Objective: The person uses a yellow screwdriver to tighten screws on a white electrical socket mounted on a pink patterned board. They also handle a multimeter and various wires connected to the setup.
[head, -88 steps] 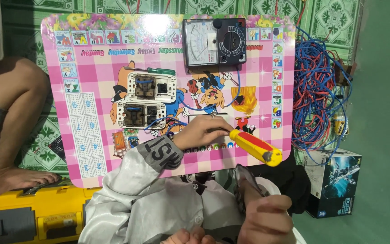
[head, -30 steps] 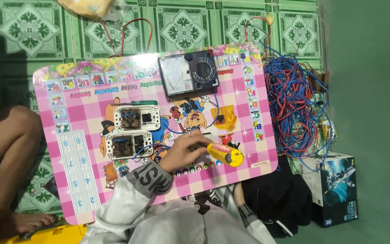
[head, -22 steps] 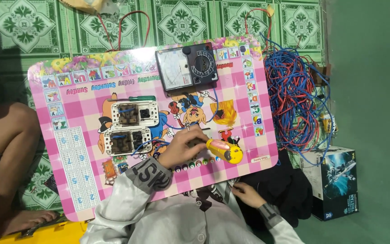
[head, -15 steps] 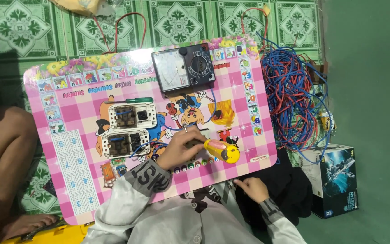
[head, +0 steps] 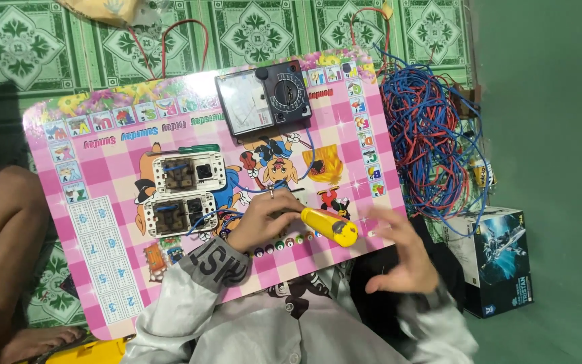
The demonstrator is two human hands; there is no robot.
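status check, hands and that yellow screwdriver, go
Left hand gripping yellow screwdriver on pink board. Right hand open, empty, at board edge. Two switch plates beside left hand.

Bright overhead glare on the pink board (head: 102,175); right hand (head: 399,253) motion-blurred.

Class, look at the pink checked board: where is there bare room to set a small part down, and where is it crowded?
Bare patches on the pink checked board: between the green-handled screwdriver and the black analog meter, and left of the two white switch plates. It is crowded around the left hand on the yellow-handled screwdriver, near the right hand. The tangle of red and blue wires fills the floor alongside.
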